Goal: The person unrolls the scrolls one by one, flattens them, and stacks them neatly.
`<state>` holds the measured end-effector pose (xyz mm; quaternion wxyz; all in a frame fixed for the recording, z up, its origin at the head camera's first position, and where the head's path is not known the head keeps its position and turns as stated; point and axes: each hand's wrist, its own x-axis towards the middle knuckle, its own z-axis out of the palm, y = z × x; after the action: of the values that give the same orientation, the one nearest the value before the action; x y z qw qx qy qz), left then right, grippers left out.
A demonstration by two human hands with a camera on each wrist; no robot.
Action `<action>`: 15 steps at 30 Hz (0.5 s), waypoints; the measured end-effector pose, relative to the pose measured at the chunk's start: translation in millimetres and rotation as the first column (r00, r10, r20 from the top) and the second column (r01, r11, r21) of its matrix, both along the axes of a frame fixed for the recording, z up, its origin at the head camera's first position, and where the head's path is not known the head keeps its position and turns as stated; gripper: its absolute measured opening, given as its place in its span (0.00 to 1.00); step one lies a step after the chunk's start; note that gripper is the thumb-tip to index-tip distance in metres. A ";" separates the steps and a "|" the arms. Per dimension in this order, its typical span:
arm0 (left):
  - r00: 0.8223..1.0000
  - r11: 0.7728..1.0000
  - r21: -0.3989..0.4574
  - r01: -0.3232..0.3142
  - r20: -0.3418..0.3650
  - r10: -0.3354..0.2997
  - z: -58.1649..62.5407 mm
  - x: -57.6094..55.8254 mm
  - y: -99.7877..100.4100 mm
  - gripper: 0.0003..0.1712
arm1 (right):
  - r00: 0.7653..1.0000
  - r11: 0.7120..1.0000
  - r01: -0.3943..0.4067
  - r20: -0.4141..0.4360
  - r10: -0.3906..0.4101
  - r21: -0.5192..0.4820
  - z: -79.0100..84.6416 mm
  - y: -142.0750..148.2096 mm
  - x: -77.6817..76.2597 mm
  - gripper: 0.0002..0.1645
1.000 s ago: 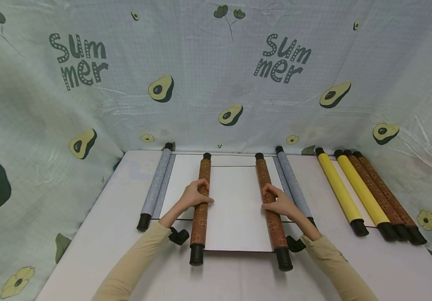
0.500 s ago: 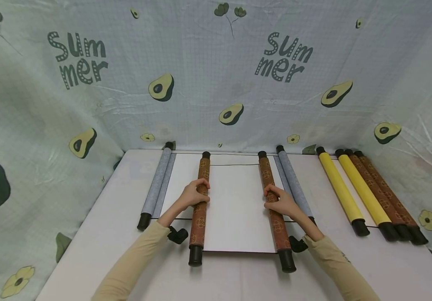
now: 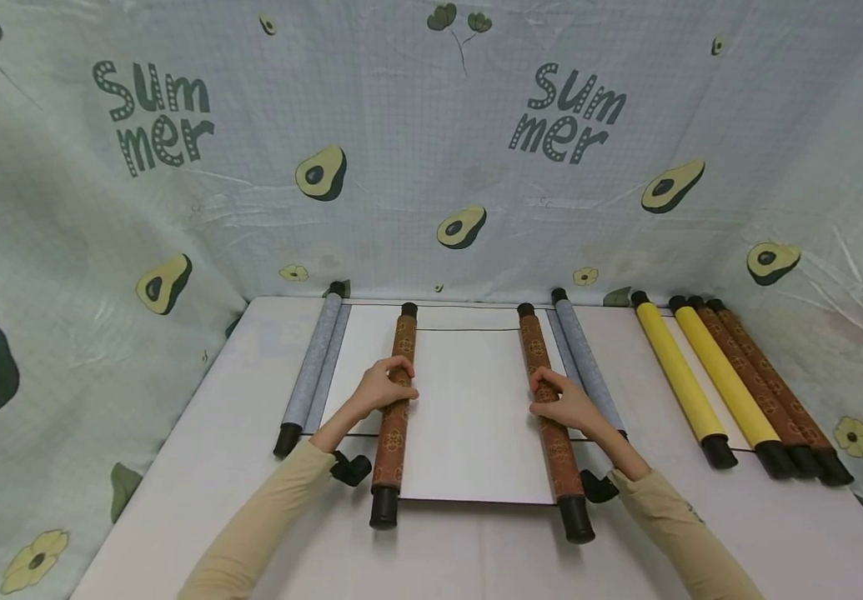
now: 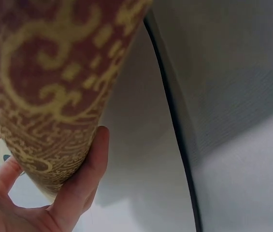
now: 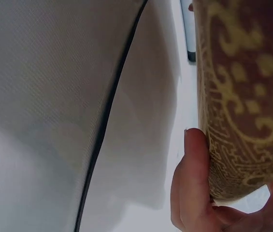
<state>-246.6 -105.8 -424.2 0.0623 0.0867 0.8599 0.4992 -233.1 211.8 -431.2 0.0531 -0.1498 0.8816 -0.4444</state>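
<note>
A brown patterned scroll lies partly unrolled, with white paper (image 3: 476,417) stretched between its left roll (image 3: 393,446) and right roll (image 3: 561,458). Black caps finish both ends of each roll. My left hand (image 3: 382,387) grips the left roll around its middle, thumb on the inner side. On the other side my right hand (image 3: 568,407) holds the right roll in the same way. Close up in the left wrist view, fingers (image 4: 85,179) curl round the gold-patterned roll (image 4: 54,92). The right wrist view shows fingers (image 5: 194,179) against the other roll (image 5: 252,96).
Beneath the brown scroll lies an opened grey-blue scroll, its rolls to the left (image 3: 314,367) and right (image 3: 589,367). Further right are a yellow scroll (image 3: 674,375) and a rolled brown scroll (image 3: 757,383). A printed cloth (image 3: 401,208) hangs behind the table.
The two brown rolls have moved slightly apart, the left one leftward and the right one rightward, both hands going with them. More white paper shows between.
</note>
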 end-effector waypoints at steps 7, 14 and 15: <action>1.000 1.000 -0.013 -0.014 -0.018 0.014 -1.0 -0.8 -1.2 0.20 | 0.999 0.999 -0.031 -0.028 0.030 -0.010 0.7 1.9 -0.3 0.17; 1.000 0.999 -0.037 -0.005 -0.024 0.004 -0.3 0.5 -3.8 0.18 | 0.999 1.000 -0.020 -0.036 0.020 0.007 1.1 5.1 0.8 0.17; 1.000 0.999 -0.034 -0.001 -0.020 0.001 -0.2 0.5 -4.2 0.18 | 0.999 1.000 -0.020 -0.034 0.020 0.011 1.3 5.1 0.9 0.17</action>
<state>-246.1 -109.9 -424.4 0.0551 0.0901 0.8687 0.4839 -232.2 216.9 -429.9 0.0431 -0.1660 0.8831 -0.4367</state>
